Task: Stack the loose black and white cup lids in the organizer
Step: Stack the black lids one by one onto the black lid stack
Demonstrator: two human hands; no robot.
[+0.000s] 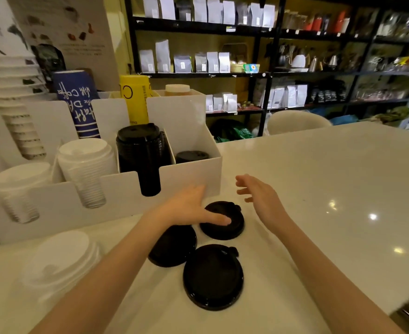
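Three loose black lids lie on the white counter: a far one (225,225), a middle one (174,247) partly under my left forearm, and a near one (213,278). My left hand (189,208) rests flat with its thumb on the far lid, fingers spread. Just to the right of that lid hovers my right hand (256,194), holding nothing. Loose white lids (63,261) sit in a pile at the left. The white organizer (189,177) holds a tall black lid stack (140,150), a short black stack (191,156) and white lid stacks (87,165).
Paper cup stacks (17,109) and blue and yellow sleeves (78,102) stand in the organizer's back compartments. Dark shelving with bags and kettles (246,56) fills the background. A pale chair back (297,121) shows beyond the counter's far edge.
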